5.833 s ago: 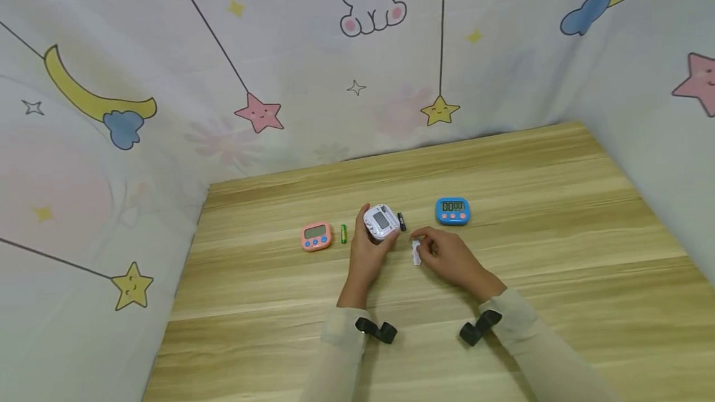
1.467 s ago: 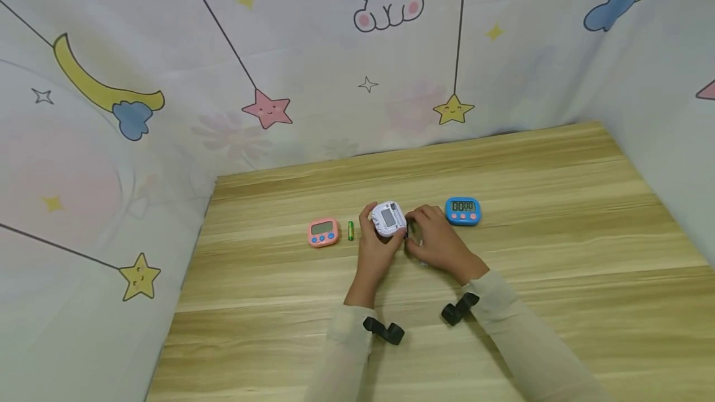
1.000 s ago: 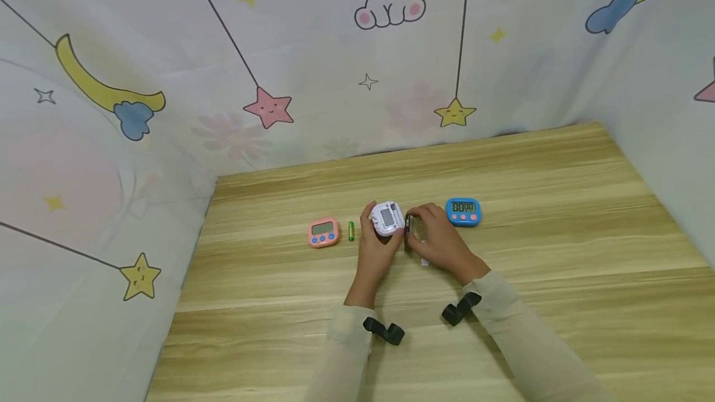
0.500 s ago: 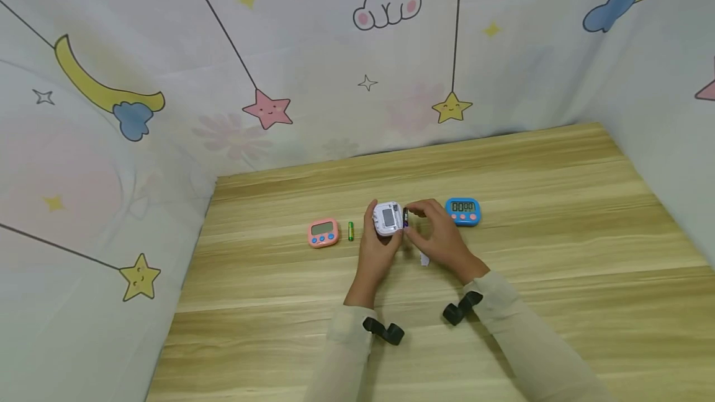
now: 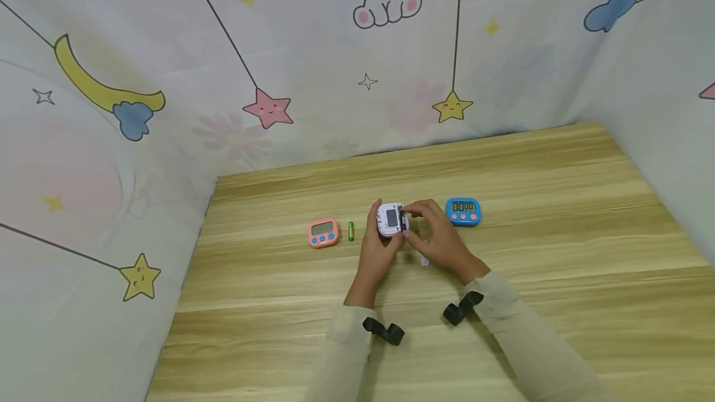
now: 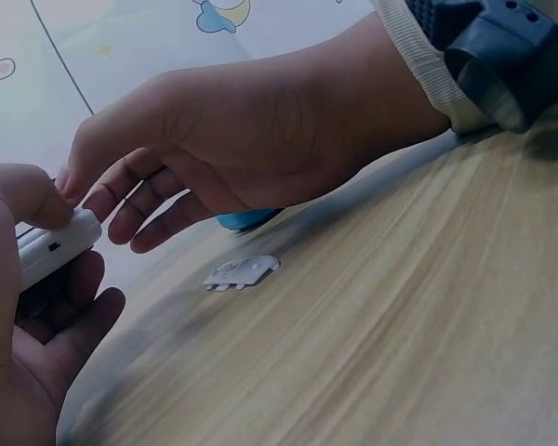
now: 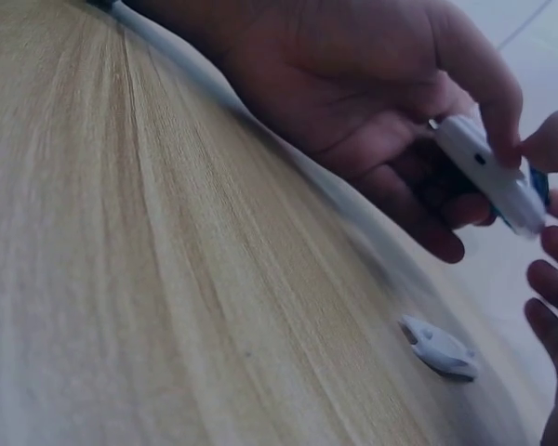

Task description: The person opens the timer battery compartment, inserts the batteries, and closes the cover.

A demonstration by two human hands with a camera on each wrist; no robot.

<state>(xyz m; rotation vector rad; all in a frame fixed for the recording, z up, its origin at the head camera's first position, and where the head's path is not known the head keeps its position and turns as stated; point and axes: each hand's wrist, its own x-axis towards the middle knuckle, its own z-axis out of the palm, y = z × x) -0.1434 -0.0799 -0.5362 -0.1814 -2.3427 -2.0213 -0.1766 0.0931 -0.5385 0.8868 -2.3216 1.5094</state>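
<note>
My left hand [image 5: 378,253] grips a white digital timer [image 5: 391,220], a grey rectangle on its upturned face and an uncovered slot along its right side. A dark purple battery [image 5: 403,221] lies at that slot. My right hand [image 5: 444,237] pinches the battery with thumb and index finger; in the left wrist view its other fingers hang loosely curled. Beneath the right hand, the white battery cover [image 6: 242,271] lies on the table, partly hidden in the head view. How deep the battery sits in the slot cannot be made out.
A pink timer [image 5: 323,232] with blue buttons lies to the left, beside a green battery [image 5: 350,231]. To the right is a blue timer [image 5: 463,211] reading 00 00. Printed cloth walls [image 5: 313,67] border the wooden table [image 5: 279,303] behind and at the sides.
Earlier my right hand was by the white cover while the battery lay loose beside the timer. It then pinched the battery and moved it left to the timer's slot. The white timer shifted slightly right.
</note>
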